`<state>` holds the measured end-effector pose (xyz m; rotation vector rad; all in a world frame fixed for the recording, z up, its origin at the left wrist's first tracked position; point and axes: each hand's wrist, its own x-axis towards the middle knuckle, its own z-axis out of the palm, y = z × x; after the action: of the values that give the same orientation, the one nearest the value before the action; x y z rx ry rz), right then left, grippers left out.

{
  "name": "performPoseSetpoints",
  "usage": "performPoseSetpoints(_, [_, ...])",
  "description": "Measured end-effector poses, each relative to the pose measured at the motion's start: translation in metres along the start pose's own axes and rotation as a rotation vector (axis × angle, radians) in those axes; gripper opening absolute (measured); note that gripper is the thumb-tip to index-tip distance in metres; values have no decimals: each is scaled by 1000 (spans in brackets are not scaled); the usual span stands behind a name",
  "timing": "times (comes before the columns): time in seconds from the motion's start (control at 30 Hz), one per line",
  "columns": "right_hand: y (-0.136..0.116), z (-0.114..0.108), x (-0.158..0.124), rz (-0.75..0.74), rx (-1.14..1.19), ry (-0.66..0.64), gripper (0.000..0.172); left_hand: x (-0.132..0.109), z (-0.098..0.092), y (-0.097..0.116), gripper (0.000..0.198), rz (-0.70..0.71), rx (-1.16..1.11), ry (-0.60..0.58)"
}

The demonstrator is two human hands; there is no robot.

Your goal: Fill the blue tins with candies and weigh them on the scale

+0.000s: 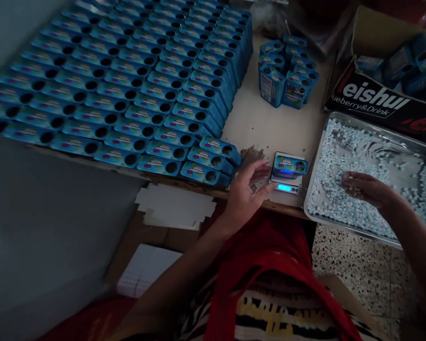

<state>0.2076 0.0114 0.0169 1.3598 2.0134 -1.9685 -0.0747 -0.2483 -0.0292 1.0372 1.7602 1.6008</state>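
Observation:
A small blue box (290, 166) with a round dark window sits on a digital scale (296, 188) whose display glows blue. Close to the scale's left side is my left hand (247, 189), its thumb apart from its fingers and nothing held. My right hand (367, 189) hovers over a metal tray (309, 198) of small pale blue and white candies (337, 199). Its fingers are curled together around a few of the candies; how many is hidden.
Rows of blue boxes (128, 94) fill the table's left side, up to my left hand. A smaller group of boxes (284, 87) stands at the back. Behind the tray, a black carton (372, 102) holds more boxes. White card sheets (177, 206) lie below the table edge.

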Motion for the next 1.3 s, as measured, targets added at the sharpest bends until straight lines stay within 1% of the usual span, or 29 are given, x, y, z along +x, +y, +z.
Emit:
performPoseSetpoints(0.07, [-6, 6, -1, 29, 74, -15, 44, 5, 2, -7, 57, -49, -64, 14])
performPoseSetpoints(0.13, [-14, 13, 0, 42, 80, -27, 43, 9, 3, -14, 63, -66, -78, 26])
performPoseSetpoints(0.2, [-25, 20, 4, 41, 40, -43, 42, 15, 6, -20, 69, -49, -55, 23])
performPoseSetpoints(0.27, [-39, 25, 7, 28, 7, -54, 43, 22, 9, -24, 73, 1, -11, 14])
performPoseSetpoints(0.37, [-63, 31, 11, -35, -35, -58, 42, 33, 13, -27, 76, 67, 54, 4])
performPoseSetpoints(0.47, [-85, 40, 10, -119, -90, -59, 39, 41, 15, -29, 74, 73, 69, -9])
performPoseSetpoints(0.6, [-111, 63, 10, -249, -208, -116, 29, 42, 16, -30, 69, 61, 63, -31])
performPoseSetpoints(0.7, [-126, 81, 12, -313, -284, -168, 25, 41, 17, -31, 67, 71, 65, -33])
performPoseSetpoints(0.77, [-130, 84, 13, -311, -254, -182, 25, 43, 18, -32, 68, 84, 52, -42])
performPoseSetpoints(0.8, [-129, 82, 14, -307, -217, -172, 26, 45, 19, -33, 67, 85, 48, -55])
performPoseSetpoints(0.87, [-121, 70, 13, -298, -174, -122, 25, 50, 22, -33, 57, 79, 65, -101])
performPoseSetpoints(0.93, [-104, 52, 12, -292, -234, -73, 23, 57, 24, -28, 40, 112, 120, -166])
performPoseSetpoints(0.97, [-92, 45, 12, -286, -290, -59, 22, 59, 26, -22, 34, 168, 168, -205])
performPoseSetpoints(1.0, [-79, 39, 12, -279, -338, -43, 21, 61, 29, -13, 31, 256, 236, -244])
performPoseSetpoints(1.03, [-65, 36, 11, -277, -357, -2, 22, 62, 32, -2, 32, 367, 318, -281])
performPoseSetpoints(1.07, [-51, 36, 10, -280, -332, 70, 23, 63, 37, 11, 34, 491, 409, -312])
performPoseSetpoints(1.1, [-38, 40, 10, -286, -255, 169, 25, 64, 43, 25, 35, 619, 498, -336])
performPoseSetpoints(1.13, [-25, 45, 9, -293, -129, 283, 28, 64, 50, 39, 35, 741, 576, -351])
performPoseSetpoints(1.17, [-14, 53, 9, -298, 37, 388, 31, 65, 58, 51, 33, 852, 636, -360])
performPoseSetpoints(1.2, [-5, 62, 9, -300, 229, 457, 35, 66, 67, 62, 31, 952, 681, -367])
performPoseSetpoints(1.23, [3, 70, 10, -294, 431, 480, 37, 69, 77, 71, 28, 1043, 716, -383])
performPoseSetpoints(1.3, [14, 83, 13, -249, 809, 430, 37, 77, 95, 83, 26, 1172, 764, -432])
